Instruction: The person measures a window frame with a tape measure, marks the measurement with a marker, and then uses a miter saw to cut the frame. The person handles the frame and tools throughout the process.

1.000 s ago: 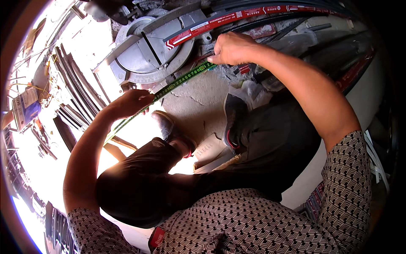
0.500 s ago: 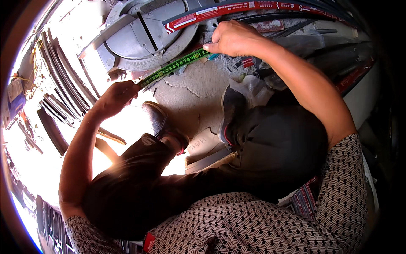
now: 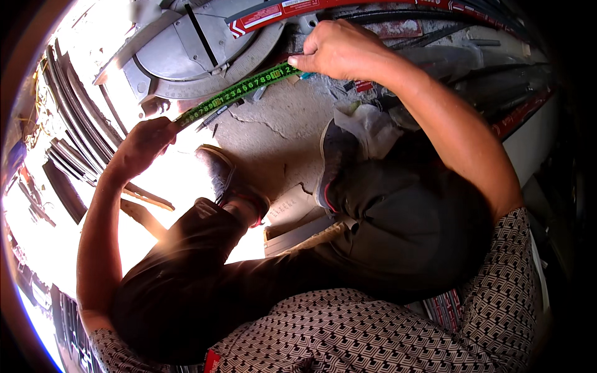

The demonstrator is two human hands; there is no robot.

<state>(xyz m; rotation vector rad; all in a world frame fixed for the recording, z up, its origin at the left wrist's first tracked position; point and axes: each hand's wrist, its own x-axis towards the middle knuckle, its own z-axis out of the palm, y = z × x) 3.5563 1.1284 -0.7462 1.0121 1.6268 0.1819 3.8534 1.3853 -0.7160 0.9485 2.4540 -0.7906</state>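
Gripping a tape measure, the left hand and right hand stand apart, apparently to hold it taut between them.

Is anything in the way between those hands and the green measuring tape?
Nothing visible is. The left hand and the right hand both hold the green measuring tape, and the stretch between them shows uncovered. The grey machine base lies beyond the tape, not between it and either hand.
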